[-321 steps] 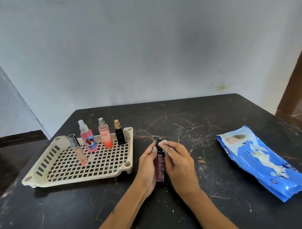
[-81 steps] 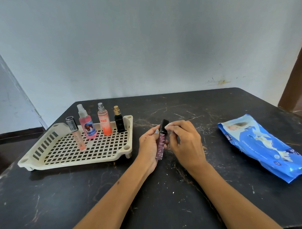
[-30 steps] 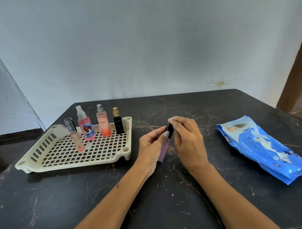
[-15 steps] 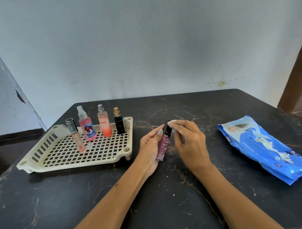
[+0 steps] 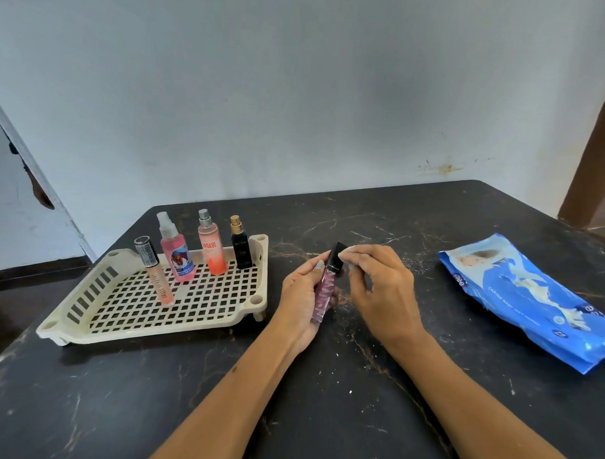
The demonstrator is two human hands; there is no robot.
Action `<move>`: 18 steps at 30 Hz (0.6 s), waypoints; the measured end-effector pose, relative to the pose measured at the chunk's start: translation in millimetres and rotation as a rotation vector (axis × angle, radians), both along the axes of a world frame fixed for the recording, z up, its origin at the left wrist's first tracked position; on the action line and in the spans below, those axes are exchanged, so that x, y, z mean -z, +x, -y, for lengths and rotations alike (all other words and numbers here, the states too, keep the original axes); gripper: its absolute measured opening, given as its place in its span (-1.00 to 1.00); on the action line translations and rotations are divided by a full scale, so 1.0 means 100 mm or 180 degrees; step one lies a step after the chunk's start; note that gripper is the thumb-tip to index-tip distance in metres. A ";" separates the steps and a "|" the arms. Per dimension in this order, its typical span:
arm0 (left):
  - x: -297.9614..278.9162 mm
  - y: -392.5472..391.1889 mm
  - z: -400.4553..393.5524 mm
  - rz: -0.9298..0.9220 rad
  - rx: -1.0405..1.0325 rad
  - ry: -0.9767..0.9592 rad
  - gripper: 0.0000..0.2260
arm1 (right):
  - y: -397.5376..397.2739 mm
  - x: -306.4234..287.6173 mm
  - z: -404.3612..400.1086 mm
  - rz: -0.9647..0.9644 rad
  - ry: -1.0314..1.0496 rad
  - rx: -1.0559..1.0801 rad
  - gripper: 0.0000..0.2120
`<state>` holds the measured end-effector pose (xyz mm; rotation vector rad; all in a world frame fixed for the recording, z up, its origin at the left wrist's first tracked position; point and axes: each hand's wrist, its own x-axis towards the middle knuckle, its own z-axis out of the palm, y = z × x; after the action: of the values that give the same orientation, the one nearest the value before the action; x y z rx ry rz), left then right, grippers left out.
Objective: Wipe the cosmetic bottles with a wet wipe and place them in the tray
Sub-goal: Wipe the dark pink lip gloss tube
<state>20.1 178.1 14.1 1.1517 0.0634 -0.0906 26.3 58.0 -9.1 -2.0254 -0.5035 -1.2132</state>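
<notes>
While gripped in left hand (image 5: 300, 298) above table (image 5: 322, 401) middle, pink tube (image 5: 321, 295) with black cap (image 5: 336, 258) is held tilted — cap away from person. Wet wipe (image 5: 349, 255) is pinched by right hand (image 5: 381, 290) against cap. Four bottles are stood along tray (image 5: 153, 323) far edge — tray at table's left edge.

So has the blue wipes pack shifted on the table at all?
No: the wipes pack lies at the same spot on the table, right of both hands; only the camera moved.
</notes>
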 end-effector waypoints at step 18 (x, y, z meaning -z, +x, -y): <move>-0.04 -0.03 0.00 0.0034 0.0182 0.0119 -0.87 | 0.00 0.00 0.00 0.0005 0.0068 -0.0031 -0.82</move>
<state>17.1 178.5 17.7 1.1915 0.0226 -0.1345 25.9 58.1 -9.5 -2.0020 -0.4984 -1.2094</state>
